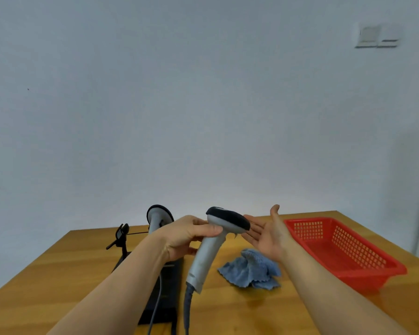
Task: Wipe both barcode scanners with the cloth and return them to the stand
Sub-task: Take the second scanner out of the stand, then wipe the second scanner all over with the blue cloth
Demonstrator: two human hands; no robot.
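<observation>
My left hand [189, 234] grips a grey barcode scanner [207, 253] just below its black head, held above the table with its cable hanging down. My right hand [267, 232] is open, palm up, right beside the scanner's head and holding nothing. A crumpled blue cloth [250, 269] lies on the table below and between my hands. A second grey scanner [156, 217] stands upright behind my left hand, on the black stand [166, 298]. An empty black holder clip [122, 232] rises at the stand's far left.
A red plastic basket [344, 250] sits on the wooden table [58, 269] to the right, near its right edge. Grey cables run off the front edge. A plain wall is behind the table.
</observation>
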